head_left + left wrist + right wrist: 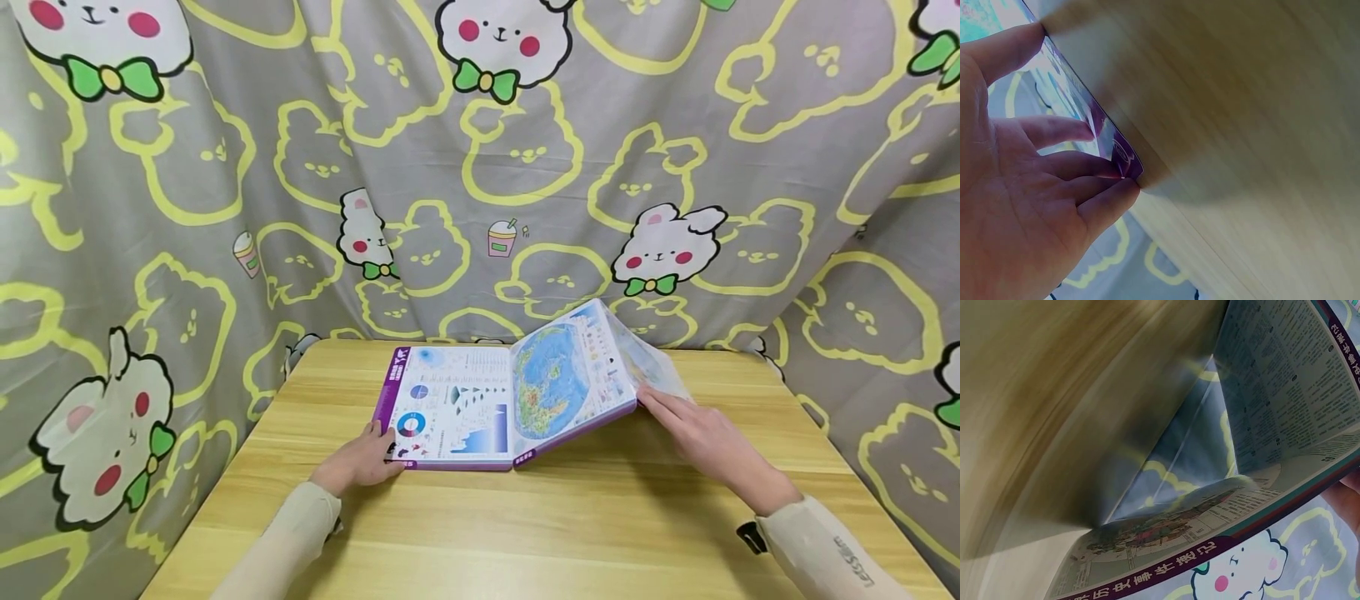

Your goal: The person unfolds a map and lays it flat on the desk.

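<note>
A folding map (pixel 480 417) with purple borders lies on the wooden table, its left panel of charts flat and its right panel with a world map tilted up. My left hand (pixel 362 457) holds the near left corner; in the left wrist view the thumb is on one edge and the fingertips (pixel 1124 170) on the other. My right hand (pixel 697 429) grips the raised right edge, where another flap (pixel 652 371) bends away behind. The right wrist view shows the printed underside (pixel 1291 387) and curved flap, with only part of my right hand (pixel 1344 503) showing.
The wooden table (pixel 540 533) extends in front of the map and to both sides. A grey curtain (pixel 420 167) with yellow outlines and white rabbit figures hangs behind the table and along its sides.
</note>
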`<action>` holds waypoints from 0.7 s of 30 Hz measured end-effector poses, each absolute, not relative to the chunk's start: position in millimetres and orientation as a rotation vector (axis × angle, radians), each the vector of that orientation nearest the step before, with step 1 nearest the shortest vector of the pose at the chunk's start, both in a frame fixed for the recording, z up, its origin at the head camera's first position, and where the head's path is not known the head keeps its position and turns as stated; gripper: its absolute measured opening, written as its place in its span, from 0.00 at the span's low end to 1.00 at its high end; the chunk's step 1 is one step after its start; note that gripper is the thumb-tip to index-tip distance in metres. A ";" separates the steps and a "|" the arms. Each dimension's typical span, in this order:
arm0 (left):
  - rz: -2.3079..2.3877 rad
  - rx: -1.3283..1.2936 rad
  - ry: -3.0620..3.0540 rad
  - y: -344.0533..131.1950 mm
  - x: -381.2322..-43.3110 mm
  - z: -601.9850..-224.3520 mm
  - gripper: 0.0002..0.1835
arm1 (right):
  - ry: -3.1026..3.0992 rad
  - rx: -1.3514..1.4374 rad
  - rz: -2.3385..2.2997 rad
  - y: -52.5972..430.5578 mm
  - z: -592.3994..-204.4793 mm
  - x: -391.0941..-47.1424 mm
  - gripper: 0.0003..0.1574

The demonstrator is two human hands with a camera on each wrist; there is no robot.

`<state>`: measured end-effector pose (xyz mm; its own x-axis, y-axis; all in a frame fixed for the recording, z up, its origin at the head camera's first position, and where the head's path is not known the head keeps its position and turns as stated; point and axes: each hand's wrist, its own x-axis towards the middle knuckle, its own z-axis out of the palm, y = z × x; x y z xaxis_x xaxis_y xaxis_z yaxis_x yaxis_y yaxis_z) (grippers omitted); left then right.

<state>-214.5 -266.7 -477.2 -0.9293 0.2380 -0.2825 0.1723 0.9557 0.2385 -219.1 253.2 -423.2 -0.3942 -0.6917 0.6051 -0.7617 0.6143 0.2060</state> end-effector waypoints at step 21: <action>0.304 0.302 2.806 -274.6 -216.7 -478.8 0.39 | -2.197 1.124 0.070 266.8 -442.6 -218.4 0.37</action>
